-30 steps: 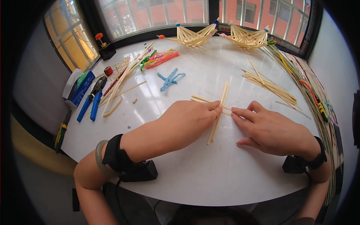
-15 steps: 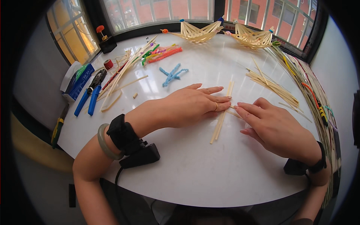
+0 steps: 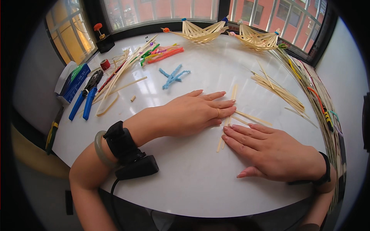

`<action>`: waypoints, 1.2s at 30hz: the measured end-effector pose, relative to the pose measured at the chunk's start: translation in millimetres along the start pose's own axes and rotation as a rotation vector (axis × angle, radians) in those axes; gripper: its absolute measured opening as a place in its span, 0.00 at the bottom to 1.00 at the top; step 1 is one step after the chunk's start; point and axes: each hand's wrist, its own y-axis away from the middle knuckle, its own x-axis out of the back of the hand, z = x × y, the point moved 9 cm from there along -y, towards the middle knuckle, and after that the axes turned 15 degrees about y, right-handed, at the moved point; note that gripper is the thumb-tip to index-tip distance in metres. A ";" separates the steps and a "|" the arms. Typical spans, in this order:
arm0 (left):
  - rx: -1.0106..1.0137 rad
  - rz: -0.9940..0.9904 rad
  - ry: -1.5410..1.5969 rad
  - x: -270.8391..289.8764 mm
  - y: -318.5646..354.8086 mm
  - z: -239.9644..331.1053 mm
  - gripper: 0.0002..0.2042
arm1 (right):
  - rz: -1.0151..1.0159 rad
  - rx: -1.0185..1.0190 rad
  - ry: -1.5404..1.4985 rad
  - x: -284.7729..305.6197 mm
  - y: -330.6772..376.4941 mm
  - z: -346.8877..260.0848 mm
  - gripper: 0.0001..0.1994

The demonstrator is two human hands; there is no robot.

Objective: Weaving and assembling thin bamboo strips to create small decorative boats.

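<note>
On the white table, thin pale bamboo strips (image 3: 234, 91) run away from me side by side. Other bamboo strips (image 3: 255, 117) cross them and stick out to the right. My left hand (image 3: 192, 111) lies flat, fingers spread, its fingertips pressing on the crossing and hiding part of it. Palm down, my right hand (image 3: 266, 150) rests nearer to me with its thumb apart; its fingertips touch the near part of the lengthwise strips. Neither hand wraps around anything.
Blue-handled pliers (image 3: 84, 101), a blue box (image 3: 72, 82) and a red spool (image 3: 105, 64) stand left. Farther in are light-blue twisted pieces (image 3: 174, 77) and coloured fuzzy stems (image 3: 163, 54). Loose strips (image 3: 279, 90) lie right; woven pieces (image 3: 202, 32) sit by the window.
My right hand has moved toward me and flattened, from fingertips at the crossing strips to the near part of the lengthwise ones. My left hand stays on the crossing.
</note>
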 end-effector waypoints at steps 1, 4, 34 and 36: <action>0.008 -0.004 0.012 0.3 0.7 0.0 0.22 | 0.004 0.001 0.005 0.3 -0.2 -0.9 0.32; 0.016 0.003 0.059 1.2 0.6 0.7 0.22 | 0.006 -0.002 0.018 0.5 0.4 -1.2 0.33; 0.024 0.048 0.018 1.6 1.7 -3.7 0.22 | 0.046 -0.377 -0.245 -34.9 -23.4 75.6 0.48; 0.069 0.056 0.102 4.2 0.3 -6.5 0.23 | 0.054 -0.372 -0.243 -34.3 -23.2 75.6 0.49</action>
